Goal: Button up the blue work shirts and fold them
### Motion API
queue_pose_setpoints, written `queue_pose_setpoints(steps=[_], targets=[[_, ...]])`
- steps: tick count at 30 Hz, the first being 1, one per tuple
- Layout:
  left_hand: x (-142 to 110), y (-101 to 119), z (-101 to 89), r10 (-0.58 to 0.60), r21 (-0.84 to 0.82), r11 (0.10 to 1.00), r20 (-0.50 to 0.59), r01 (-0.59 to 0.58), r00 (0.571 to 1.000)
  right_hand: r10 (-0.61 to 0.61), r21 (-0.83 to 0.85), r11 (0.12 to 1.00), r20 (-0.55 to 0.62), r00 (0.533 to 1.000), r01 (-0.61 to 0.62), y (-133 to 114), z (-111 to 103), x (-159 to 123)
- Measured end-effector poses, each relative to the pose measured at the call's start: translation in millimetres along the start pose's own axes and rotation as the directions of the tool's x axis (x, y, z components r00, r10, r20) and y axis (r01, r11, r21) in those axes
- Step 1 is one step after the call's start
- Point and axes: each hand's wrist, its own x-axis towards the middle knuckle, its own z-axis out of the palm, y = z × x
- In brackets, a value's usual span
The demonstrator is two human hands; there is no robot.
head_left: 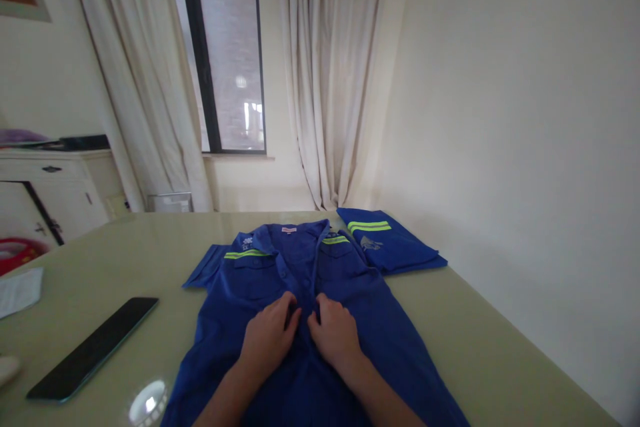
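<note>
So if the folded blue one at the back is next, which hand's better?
Probably the right hand: it's nearer the folded blue garment, which lies beyond it to the right, beside the spread shirt. The left hand would likely reach across.

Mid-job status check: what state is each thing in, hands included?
Blue shirt: spread face up, collar open
Folded garment: folded, lying flat
Left hand: fingers curled at the shirt front, grip unclear
Right hand: likewise curled, grip unclear
Black slab: lying flat
Curtains: parted
Window: uncovered, looks shut
</note>
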Motion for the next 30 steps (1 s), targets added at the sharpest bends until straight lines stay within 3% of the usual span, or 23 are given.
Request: queue_pose_setpoints(steps=[3, 6, 9, 14, 21, 26, 30], targets=[[4.6, -3.0, 11.5, 0.074, -0.023, 0.997, -0.05, -0.076, 0.996, -0.029, 0.272, 0.961, -0.068, 0.997, 0.047, 9.0, 3.8, 8.2], [8.7, -5.4, 13.3, 0.08, -0.051, 0.995, -0.062, -0.084, 0.995, -0.043, 0.575, 0.811, -0.116, 0.992, 0.103, 18.2, 4.4, 13.8], [10.5, -4.4, 12.1, 0.137, -0.117, 0.981, -0.143, -0.154, 0.98, -0.027, 0.703, 0.704, -0.12, 0.992, 0.104, 22.1, 5.9, 15.1], [13.3, -5.4, 19.1, 0.21, -0.261, 0.93, -0.202, -0.259, 0.957, -0.082, 0.628, 0.763, -0.139, 0.987, 0.152, 15.8, 7.0, 9.6], [16.3, -11.5, 28.3, 0.187, -0.365, 0.894, -0.22, -0.259, 0.957, -0.11, 0.397, 0.898, -0.216, 0.97, 0.191, -0.2, 2.8, -2.6], [14.0, -8.6, 25.7, 0.203, -0.317, 0.907, -0.246, -0.277, 0.948, -0.203, 0.45, 0.862, -0.116, 0.972, 0.233, 2.6, -0.4, -2.9], [13.1, -5.1, 24.5, 0.209, -0.287, 0.918, -0.234, -0.273, 0.95, -0.19, 0.504, 0.835, -0.108, 0.976, 0.218, 7.0, 0.1, 1.0]])
